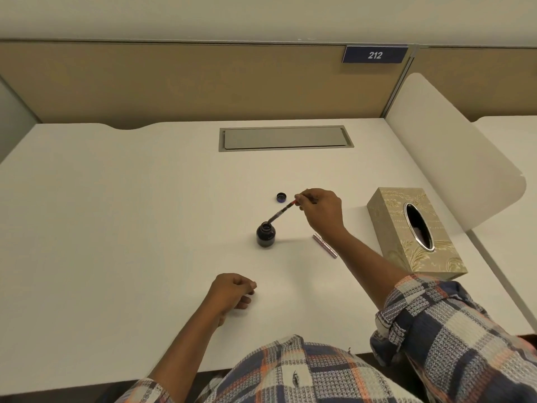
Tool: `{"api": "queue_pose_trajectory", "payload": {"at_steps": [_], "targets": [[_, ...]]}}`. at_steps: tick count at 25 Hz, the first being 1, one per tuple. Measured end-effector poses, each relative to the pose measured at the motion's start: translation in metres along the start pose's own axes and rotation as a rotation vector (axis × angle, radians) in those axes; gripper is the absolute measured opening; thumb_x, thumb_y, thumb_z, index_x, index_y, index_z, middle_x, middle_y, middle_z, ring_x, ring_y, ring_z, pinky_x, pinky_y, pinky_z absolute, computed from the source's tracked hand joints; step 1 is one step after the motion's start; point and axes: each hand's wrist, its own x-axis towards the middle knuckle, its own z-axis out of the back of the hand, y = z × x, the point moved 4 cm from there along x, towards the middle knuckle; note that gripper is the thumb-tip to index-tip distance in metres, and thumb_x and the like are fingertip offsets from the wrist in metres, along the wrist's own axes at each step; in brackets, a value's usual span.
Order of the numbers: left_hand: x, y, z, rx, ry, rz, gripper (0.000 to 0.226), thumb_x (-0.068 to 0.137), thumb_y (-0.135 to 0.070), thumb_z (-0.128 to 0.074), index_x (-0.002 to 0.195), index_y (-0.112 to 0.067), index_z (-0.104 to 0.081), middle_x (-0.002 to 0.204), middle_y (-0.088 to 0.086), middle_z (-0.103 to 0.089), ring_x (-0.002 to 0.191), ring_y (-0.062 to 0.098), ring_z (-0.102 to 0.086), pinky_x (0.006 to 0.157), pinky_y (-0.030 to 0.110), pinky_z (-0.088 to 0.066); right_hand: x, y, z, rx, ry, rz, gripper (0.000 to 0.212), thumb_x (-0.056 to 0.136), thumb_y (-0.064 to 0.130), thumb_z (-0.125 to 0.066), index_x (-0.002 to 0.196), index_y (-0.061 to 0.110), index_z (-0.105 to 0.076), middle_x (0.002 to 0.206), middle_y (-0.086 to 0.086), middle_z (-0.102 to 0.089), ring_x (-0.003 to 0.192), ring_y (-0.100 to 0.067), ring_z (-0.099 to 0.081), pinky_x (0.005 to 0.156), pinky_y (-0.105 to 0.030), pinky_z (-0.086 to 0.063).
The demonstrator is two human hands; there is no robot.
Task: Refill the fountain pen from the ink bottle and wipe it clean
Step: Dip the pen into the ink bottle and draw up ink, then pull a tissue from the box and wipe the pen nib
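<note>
A small dark ink bottle (265, 235) stands uncapped in the middle of the white desk (116, 213). Its dark cap (281, 196) lies behind it to the right. My right hand (321, 209) pinches the upper end of the fountain pen (280, 212), which slants down to the left with its tip in the bottle's mouth. A pinkish pen barrel (325, 245) lies on the desk partly under my right wrist. My left hand (231, 290) rests on the desk nearer to me, loosely curled with nothing in it.
A gold patterned tissue box (412, 237) sits at the right of the desk. A grey cable hatch (286, 138) is set into the desk at the back, below a tan partition. A white divider panel (453, 146) rises on the right.
</note>
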Motion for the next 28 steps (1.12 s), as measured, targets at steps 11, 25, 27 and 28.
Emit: {"api": "queue_pose_trajectory", "payload": {"at_steps": [11, 25, 27, 28], "targets": [[-0.023, -0.028, -0.046, -0.072, 0.084, -0.06, 0.011, 0.085, -0.013, -0.064, 0.087, -0.006, -0.073, 0.082, 0.011, -0.07, 0.066, 0.019, -0.062, 0.061, 0.026, -0.055, -0.01, -0.027, 0.009, 0.45, -0.057, -0.293, 0.026, 0.085, 0.017, -0.067, 0.06, 0.019, -0.072, 0.087, -0.004, -0.076, 0.094, -0.02, -0.07, 0.072, -0.03, -0.05], [-0.024, -0.135, -0.1, -0.812, -0.11, -0.278, 0.016, 0.083, -0.011, -0.067, 0.098, -0.005, -0.071, 0.095, 0.008, -0.07, 0.081, 0.021, -0.066, 0.072, 0.029, -0.054, -0.057, -0.019, 0.032, 1.129, 0.025, -0.82, 0.012, 0.085, 0.013, -0.068, 0.091, 0.003, -0.067, 0.083, -0.007, -0.071, 0.069, -0.011, -0.064, 0.063, -0.021, -0.042], [-0.026, -0.145, -0.105, -0.869, -0.1, -0.31, 0.02, 0.083, -0.01, -0.067, 0.101, -0.004, -0.07, 0.094, 0.005, -0.07, 0.081, 0.02, -0.064, 0.073, 0.027, -0.054, -0.06, -0.017, 0.036, 1.169, 0.02, -0.835, 0.012, 0.085, 0.013, -0.068, 0.094, 0.004, -0.066, 0.084, -0.007, -0.071, 0.07, -0.011, -0.064, 0.063, -0.022, -0.043], [-0.027, -0.149, -0.108, -0.888, -0.09, -0.323, 0.02, 0.083, -0.01, -0.066, 0.102, -0.003, -0.07, 0.092, 0.004, -0.07, 0.08, 0.02, -0.063, 0.074, 0.027, -0.053, -0.062, -0.016, 0.038, 1.187, 0.02, -0.84, 0.013, 0.084, 0.013, -0.069, 0.095, 0.005, -0.066, 0.084, -0.007, -0.072, 0.069, -0.011, -0.064, 0.063, -0.022, -0.043]]}}
